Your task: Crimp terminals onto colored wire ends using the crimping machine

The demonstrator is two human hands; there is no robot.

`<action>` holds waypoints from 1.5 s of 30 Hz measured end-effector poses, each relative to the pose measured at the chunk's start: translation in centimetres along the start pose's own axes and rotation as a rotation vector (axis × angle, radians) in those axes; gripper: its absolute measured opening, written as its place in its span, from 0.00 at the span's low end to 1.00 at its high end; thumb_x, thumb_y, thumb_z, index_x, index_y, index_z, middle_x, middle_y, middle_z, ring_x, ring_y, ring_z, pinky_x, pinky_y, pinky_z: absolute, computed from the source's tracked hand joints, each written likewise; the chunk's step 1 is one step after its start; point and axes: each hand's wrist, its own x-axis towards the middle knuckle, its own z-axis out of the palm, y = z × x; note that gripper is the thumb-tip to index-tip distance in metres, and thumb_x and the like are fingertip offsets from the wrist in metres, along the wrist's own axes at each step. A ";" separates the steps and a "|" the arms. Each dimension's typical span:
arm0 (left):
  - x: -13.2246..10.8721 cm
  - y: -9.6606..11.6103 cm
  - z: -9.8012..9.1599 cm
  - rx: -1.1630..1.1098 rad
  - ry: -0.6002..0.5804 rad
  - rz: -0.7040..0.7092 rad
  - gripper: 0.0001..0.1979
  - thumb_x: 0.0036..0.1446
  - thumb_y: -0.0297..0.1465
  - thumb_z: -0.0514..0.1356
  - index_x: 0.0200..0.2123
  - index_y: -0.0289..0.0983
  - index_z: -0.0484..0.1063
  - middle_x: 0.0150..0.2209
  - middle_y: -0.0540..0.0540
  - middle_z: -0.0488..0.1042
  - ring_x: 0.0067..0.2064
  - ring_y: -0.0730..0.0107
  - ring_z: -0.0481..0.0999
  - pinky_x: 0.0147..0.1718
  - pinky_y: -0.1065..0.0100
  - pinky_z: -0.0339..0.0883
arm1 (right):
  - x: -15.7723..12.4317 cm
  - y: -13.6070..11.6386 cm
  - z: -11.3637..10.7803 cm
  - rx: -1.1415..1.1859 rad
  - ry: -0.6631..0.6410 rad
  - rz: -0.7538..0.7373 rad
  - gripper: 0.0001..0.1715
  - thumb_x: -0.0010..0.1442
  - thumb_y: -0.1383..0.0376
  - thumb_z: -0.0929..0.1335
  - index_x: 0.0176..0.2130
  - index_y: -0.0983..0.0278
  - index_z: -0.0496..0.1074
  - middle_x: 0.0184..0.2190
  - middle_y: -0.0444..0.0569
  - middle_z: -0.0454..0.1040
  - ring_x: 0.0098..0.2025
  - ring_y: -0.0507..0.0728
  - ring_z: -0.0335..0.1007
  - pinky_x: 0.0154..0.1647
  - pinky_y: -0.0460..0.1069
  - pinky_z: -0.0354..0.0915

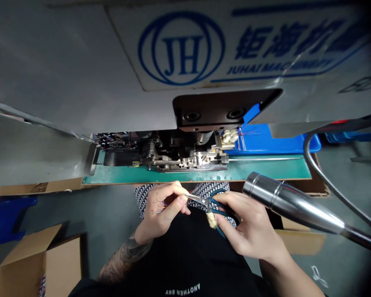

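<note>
JUHAI MACHINERY panel [266, 53] overhead — my left hand [162, 212] pinches thin wires [160, 207], my right hand [249, 225] grips blue scissors [200, 200] — both just past the green bench edge [198, 180].

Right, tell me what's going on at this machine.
A person at a Juhai machine pinches a small bunch of fine multicoloured wires in the left hand. The right hand holds blue-handled scissors, blades pointing toward the left fingers. A metal gooseneck lamp hangs just above the right hand.

Grey floor [111, 214], open cardboard box [40, 260].
</note>
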 end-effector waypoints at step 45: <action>0.0 -0.2 -0.1 -0.165 -0.078 -0.076 0.23 0.69 0.29 0.68 0.66 0.45 0.78 0.44 0.43 0.82 0.41 0.60 0.87 0.44 0.56 0.86 | 1.5 -0.8 0.1 0.162 0.061 0.075 0.12 0.67 0.65 0.71 0.51 0.60 0.76 0.35 0.48 0.81 0.32 0.56 0.78 0.29 0.49 0.75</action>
